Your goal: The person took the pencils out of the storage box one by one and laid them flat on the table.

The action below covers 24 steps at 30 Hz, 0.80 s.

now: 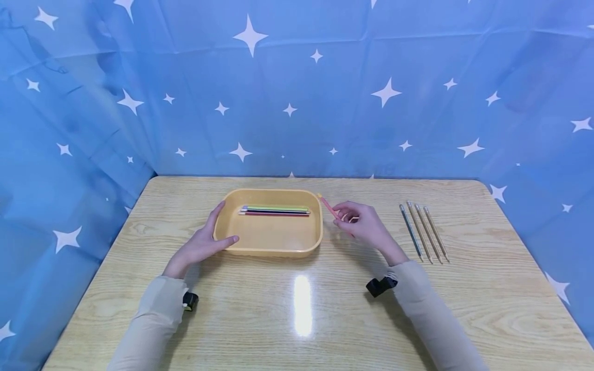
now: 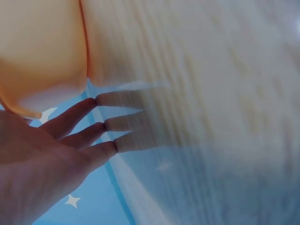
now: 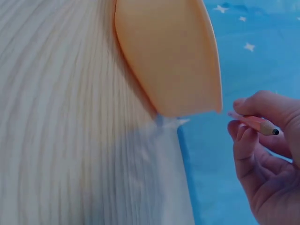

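Observation:
Between the thumb and fingers of my right hand [image 1: 363, 222] is a pink pencil [image 1: 328, 207], held slanted just right of a yellow-orange tray [image 1: 268, 252]. In the right wrist view, the pencil's sharpened dark tip [image 3: 275, 132] points toward the camera. My left hand [image 1: 204, 246] rests at the tray's left end, thumb over the front rim and the other fingers fairly straight along the outer side. Those fingers [image 2: 70, 119] reach down to the table in the left wrist view, and the thumb is mostly hidden there. Several pencils [image 1: 274, 208] lie side by side inside the tray.
Right of my right hand, several more pencils lie in a slanted row, one blue-green pencil [image 1: 410, 232] and some gold pencils [image 1: 432, 232]. The wooden table [image 1: 260, 314] ends at a blue star-patterned cloth [image 1: 297, 134] behind and on both sides.

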Tool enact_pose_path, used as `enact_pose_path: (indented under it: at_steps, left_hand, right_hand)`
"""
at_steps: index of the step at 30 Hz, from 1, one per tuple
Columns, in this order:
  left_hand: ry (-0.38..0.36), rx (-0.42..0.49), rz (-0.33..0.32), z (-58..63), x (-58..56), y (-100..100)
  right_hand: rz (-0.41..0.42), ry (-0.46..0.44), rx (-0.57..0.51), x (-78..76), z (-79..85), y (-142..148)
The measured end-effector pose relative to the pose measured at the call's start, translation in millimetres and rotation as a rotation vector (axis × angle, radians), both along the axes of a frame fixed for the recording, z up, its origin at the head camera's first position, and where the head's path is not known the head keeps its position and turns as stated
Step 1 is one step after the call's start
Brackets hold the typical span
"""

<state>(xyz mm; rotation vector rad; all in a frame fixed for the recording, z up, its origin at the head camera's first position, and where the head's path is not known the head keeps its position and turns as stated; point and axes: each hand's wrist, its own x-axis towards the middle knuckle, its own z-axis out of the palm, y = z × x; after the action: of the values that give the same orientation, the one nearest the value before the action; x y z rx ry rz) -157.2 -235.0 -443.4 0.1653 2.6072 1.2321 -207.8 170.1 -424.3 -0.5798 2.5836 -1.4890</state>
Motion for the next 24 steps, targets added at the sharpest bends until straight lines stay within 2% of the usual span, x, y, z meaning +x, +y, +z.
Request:
enact_pose_path:
  at_steps: [7, 11, 24]
  left_hand:
    - [0.003, 0.004, -0.004, -2.0, -0.2, -0.6]
    - [0.004, 0.006, -0.006, -2.0, -1.2, -0.3]
    - [0.008, 0.001, -0.005, -2.5, -1.6, -0.2]
  right_hand:
    - [-0.030, 0.024, 0.053, 4.1, -7.8, 22.1]
    - [-0.052, 0.001, 0.070, 7.6, -11.3, 35.2]
    - [-0.115, -0.007, 0.062, 15.8, -20.9, 73.4]
